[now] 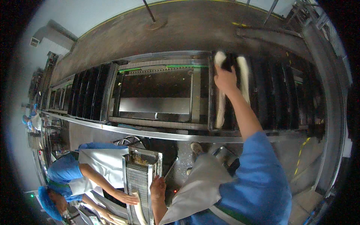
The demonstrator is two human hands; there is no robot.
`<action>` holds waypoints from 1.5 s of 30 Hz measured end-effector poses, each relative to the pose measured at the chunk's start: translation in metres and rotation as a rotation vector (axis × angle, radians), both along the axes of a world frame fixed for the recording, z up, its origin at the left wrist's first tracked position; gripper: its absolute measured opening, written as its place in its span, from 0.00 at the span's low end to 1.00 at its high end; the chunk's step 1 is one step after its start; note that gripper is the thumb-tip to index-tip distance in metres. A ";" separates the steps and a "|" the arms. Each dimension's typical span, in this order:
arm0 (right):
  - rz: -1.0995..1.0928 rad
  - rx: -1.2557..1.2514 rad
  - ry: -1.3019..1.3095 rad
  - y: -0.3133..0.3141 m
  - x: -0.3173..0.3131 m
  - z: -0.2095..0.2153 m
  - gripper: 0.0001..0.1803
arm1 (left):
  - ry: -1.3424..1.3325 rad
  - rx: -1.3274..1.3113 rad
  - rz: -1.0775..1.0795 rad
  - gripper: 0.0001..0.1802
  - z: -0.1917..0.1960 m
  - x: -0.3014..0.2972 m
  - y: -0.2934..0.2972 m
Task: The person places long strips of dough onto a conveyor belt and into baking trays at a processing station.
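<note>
My right hand [226,79] reaches across to a black grooved tray [264,93]. Its fingers close around the far part of a long pale dough strip [220,114], which lies in a groove; the far end is blurred. Just to the right, a second dough strip [243,77] lies in the tray. Low in the view, my left hand [158,188] is beside the metal side rail of a small mesh conveyor [139,176]. Its fingers are curled, with nothing visible in them. Another dough strip [139,210] lies on that conveyor, under a co-worker's hand [127,197].
A co-worker in a blue hair cover [49,202] stands at the lower left, close to the mesh conveyor. The long metal line [165,133] crosses in front of me, carrying another black tray [90,92] to the left. Another person [34,120] is farther left.
</note>
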State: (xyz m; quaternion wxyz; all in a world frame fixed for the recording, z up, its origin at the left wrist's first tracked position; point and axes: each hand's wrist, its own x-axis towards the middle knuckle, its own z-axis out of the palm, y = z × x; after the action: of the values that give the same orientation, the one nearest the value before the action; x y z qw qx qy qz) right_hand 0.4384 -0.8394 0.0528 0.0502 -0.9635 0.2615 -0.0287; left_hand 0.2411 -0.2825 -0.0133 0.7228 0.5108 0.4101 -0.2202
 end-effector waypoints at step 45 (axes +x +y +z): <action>0.407 0.372 0.141 0.326 -0.254 -0.128 0.26 | -0.272 1.313 0.196 0.20 -0.009 -0.250 0.276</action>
State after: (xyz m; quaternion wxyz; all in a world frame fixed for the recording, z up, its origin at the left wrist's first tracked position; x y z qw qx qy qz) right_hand 0.1842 -0.5139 -0.0749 0.2126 -0.9700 0.0663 0.0974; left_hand -0.0092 -0.0067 -0.0222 0.3243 0.8275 0.4088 0.2074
